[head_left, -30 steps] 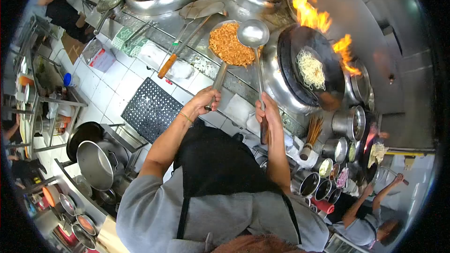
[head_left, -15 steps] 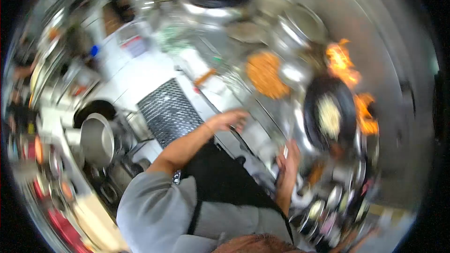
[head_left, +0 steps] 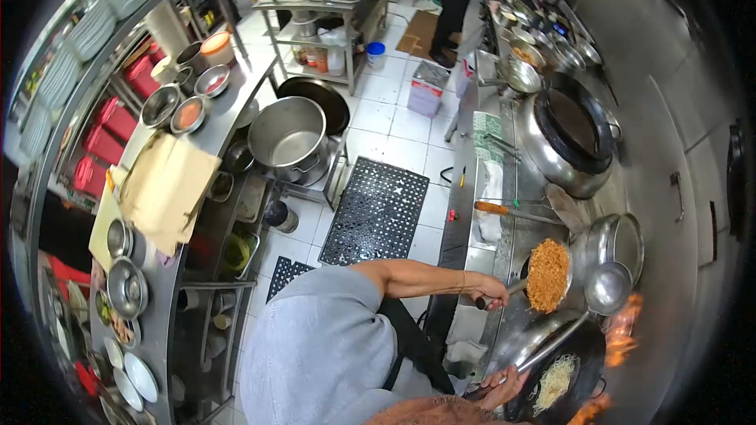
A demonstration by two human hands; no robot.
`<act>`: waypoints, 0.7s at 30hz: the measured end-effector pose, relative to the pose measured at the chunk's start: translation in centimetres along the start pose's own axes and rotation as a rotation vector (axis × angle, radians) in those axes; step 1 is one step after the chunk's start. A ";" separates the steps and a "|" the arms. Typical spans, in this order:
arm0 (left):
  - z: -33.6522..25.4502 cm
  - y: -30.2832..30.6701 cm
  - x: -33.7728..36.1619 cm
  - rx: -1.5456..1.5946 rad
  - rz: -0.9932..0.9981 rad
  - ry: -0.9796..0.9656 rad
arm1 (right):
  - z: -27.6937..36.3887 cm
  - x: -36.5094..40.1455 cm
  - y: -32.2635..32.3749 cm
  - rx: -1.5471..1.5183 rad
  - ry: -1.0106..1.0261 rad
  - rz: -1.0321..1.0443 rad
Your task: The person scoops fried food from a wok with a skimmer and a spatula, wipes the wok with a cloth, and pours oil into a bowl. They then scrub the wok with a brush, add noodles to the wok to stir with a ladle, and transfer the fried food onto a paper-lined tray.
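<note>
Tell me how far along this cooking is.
Done: one orange-brown batch sits in the small pan, off the fire. In hand: the left hand grips that pan's handle, and the right hand holds the ladle, which looks empty. Left: pale noodles lie in the black wok with flames at its rim. They look uncoloured, so they likely need more frying.

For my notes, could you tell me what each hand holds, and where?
Left hand: noodle pan, by its handle. Right hand: ladle, by its handle end.
</note>
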State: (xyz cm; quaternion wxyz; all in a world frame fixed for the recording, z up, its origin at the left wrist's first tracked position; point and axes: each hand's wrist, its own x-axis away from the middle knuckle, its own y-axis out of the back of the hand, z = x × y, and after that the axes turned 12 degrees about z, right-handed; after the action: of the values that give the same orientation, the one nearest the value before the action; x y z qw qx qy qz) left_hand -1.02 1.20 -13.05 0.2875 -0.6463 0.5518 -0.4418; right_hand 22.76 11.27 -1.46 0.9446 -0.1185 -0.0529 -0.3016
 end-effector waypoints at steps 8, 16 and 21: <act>2.2 -5.9 3.5 0.037 0.087 -0.189 | 5.0 0.0 0.0 -0.067 0.118 0.117; 7.6 -7.4 7.7 0.101 -0.046 -0.325 | 4.9 -6.5 1.5 -0.039 -0.002 0.434; 9.5 -8.4 10.1 0.182 -0.015 -0.419 | 6.1 -8.3 0.2 -0.014 -0.165 0.414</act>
State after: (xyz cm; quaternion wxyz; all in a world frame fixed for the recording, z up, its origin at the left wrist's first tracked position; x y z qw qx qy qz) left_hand 11.30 -7.82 -7.50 0.4494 -0.6996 0.4330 -0.3480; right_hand 15.95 17.61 3.01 0.9779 -0.1578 -0.1023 -0.0910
